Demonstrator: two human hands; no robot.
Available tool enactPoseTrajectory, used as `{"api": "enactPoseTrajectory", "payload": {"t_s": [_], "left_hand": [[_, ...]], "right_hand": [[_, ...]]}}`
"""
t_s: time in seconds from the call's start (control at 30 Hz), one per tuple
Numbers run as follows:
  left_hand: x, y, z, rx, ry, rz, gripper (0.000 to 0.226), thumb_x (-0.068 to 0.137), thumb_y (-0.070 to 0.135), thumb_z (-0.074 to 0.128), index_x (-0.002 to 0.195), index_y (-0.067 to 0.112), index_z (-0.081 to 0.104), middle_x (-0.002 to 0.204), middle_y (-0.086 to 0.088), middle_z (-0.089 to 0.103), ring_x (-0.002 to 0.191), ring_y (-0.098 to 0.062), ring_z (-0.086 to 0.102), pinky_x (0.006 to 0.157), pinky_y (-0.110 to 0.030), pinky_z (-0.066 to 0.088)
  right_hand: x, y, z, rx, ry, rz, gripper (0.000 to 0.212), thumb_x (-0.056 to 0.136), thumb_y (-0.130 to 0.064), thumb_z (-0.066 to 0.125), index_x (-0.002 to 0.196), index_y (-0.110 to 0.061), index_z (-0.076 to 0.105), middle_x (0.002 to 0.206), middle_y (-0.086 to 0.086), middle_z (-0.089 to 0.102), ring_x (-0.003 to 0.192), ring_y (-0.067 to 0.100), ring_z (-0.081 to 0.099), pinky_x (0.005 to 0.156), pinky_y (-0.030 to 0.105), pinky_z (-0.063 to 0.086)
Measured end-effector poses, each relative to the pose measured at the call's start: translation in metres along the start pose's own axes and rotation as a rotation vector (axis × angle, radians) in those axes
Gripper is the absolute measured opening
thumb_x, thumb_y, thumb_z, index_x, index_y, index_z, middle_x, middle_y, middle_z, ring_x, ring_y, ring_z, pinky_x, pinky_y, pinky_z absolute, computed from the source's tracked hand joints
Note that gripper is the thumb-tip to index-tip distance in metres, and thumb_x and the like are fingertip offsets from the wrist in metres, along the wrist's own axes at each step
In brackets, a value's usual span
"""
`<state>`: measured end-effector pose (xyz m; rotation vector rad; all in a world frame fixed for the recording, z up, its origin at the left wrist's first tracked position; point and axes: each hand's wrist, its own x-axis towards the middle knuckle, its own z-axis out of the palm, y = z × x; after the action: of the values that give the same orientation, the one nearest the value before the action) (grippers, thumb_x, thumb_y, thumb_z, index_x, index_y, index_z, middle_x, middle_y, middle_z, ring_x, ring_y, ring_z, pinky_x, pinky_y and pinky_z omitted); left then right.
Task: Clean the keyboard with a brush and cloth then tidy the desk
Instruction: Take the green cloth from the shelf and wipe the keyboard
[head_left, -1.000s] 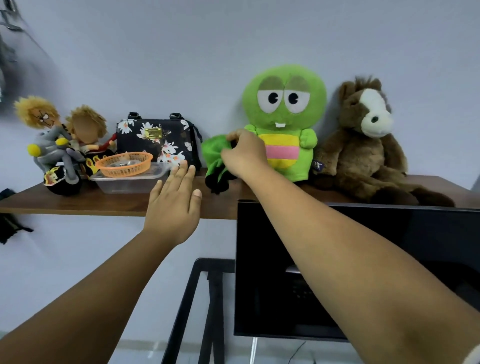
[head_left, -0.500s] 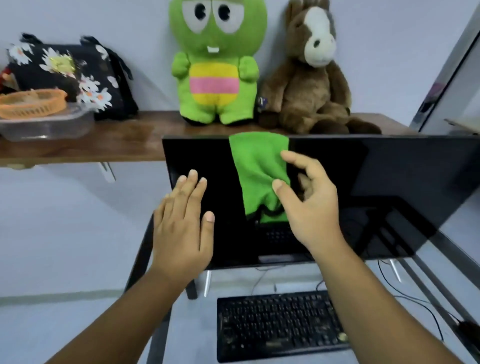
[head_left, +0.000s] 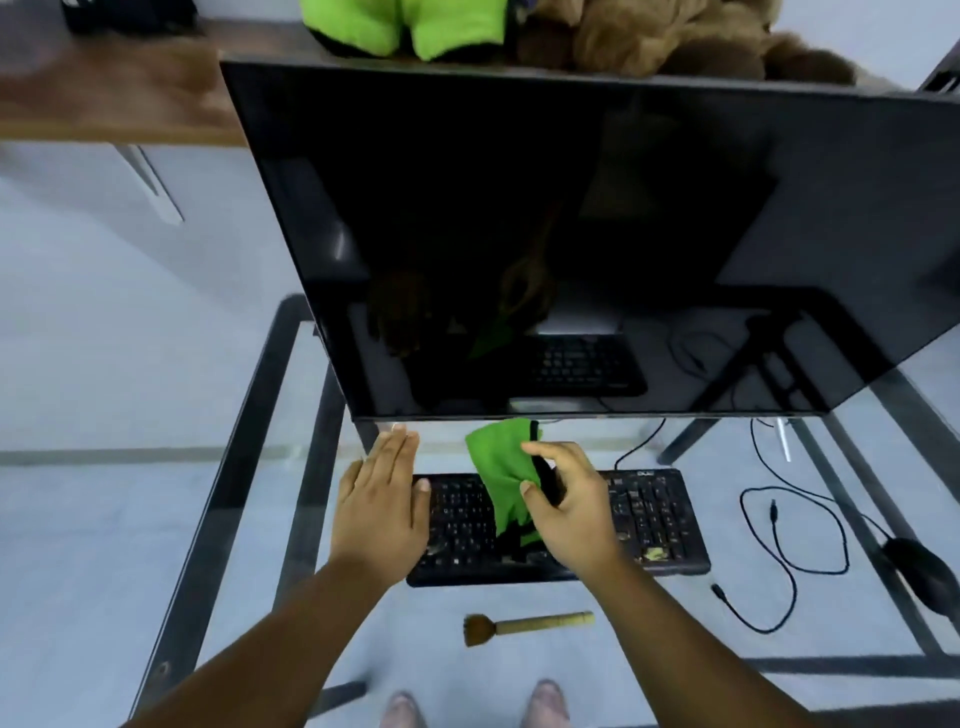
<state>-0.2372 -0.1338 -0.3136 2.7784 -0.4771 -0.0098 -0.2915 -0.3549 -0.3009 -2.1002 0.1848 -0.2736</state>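
Above the keyboard, the right hand pinched the green cloth — the left hand hovered spread; wiping should probably follow the brush, lying nearer the person.

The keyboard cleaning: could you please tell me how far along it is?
Done: brush lies set down on the glass desk. In hand: right hand grips the green cloth over the keyboard; left hand hovers flat. Left: debris near the keyboard's right end, then tidying.

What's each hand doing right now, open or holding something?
Left hand: open, fingers straight, holding nothing, over the left end of the keyboard.
Right hand: pinching the green cloth above the keyboard.
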Motion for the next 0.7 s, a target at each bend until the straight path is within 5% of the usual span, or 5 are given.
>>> {"api": "enactPoseTrajectory", "payload": {"t_s": [0.23, 0.43, 0.53, 0.7], "left_hand": [[-0.02, -0.039, 0.044, 0.057, -0.294, -0.104, 0.089, 0.076, 0.051, -0.012, 0.157, 0.019, 0.009, 0.164, 0.003, 0.008, 0.151, -0.013, 0.007, 0.12, -0.035, 0.007], [-0.027, -0.046, 0.051, -0.036, -0.383, -0.072, 0.098, 0.075, 0.079, 0.001, 0.156, 0.023, 0.0, 0.162, 0.011, -0.006, 0.15, -0.007, -0.004, 0.12, -0.031, -0.001], [-0.028, -0.045, 0.052, -0.049, -0.41, -0.025, 0.118, 0.067, 0.094, 0.027, 0.156, 0.023, -0.006, 0.159, 0.013, -0.012, 0.149, -0.007, -0.008, 0.119, -0.032, -0.003], [-0.026, -0.045, 0.057, -0.044, -0.411, -0.016, 0.127, 0.068, 0.082, 0.058, 0.155, 0.021, -0.012, 0.163, 0.007, -0.012, 0.149, -0.009, -0.01, 0.116, -0.029, -0.008]], "right_hand": [[-0.004, 0.042, 0.019, -0.266, -0.195, 0.185, 0.037, 0.085, -0.01, 0.062, 0.12, -0.022, 0.064, 0.119, -0.005, 0.051, 0.107, 0.014, 0.055, 0.096, 0.028, 0.048], [0.007, 0.04, 0.032, -0.635, -0.371, 0.171, 0.074, 0.077, -0.068, 0.057, 0.143, -0.043, 0.037, 0.152, -0.015, 0.019, 0.124, 0.024, 0.029, 0.105, 0.044, 0.039], [0.01, 0.039, 0.041, -0.693, -0.383, 0.112, 0.063, 0.085, -0.046, 0.059, 0.144, -0.041, 0.036, 0.155, -0.013, 0.021, 0.121, 0.028, 0.033, 0.1, 0.044, 0.046], [0.016, 0.039, 0.044, -0.7, -0.208, 0.292, 0.053, 0.091, -0.021, 0.051, 0.142, -0.03, 0.043, 0.148, -0.003, 0.035, 0.119, 0.034, 0.038, 0.095, 0.039, 0.048]]}}
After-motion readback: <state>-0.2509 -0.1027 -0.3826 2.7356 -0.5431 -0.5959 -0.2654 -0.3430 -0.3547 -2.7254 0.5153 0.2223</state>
